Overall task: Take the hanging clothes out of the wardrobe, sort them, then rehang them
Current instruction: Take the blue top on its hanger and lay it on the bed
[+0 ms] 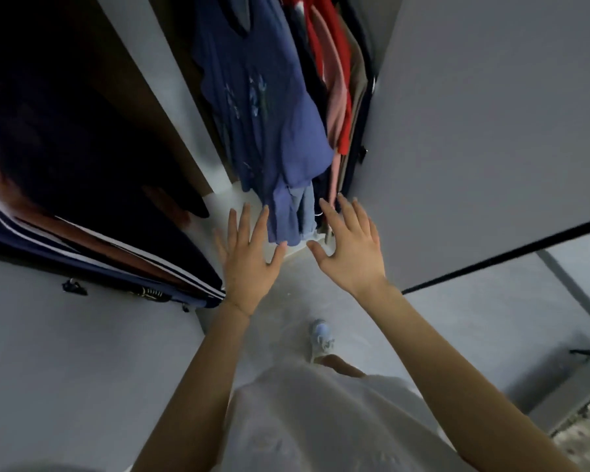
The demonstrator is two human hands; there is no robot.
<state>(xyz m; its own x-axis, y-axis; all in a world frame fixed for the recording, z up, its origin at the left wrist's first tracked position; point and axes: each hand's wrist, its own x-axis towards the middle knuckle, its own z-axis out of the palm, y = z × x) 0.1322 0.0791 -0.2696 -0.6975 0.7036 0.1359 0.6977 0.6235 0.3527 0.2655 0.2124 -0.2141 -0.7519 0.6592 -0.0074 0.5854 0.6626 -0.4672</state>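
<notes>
While the fingers (244, 219) of the left hand (249, 257) are straight and fanned apart, gripping nothing, the fingers (346, 207) of the right hand (349, 243) are spread the same way and equally empty. Both palms face down and forward, just beside the lower hem of a blue shirt (263, 114) that hangs between them. Whether the left thumb touches that hem cannot be told. The shirt is at the front of the rail inside the open wardrobe (169, 97), with a pink garment (338, 107) and a red garment (334, 56) packed behind it. A grey door (491, 131) stands open on the right. In the dark left compartment hangs a navy garment with white stripes (123, 264). Below, a pale shoe (321, 335) stands on the light floor (286, 287).
</notes>
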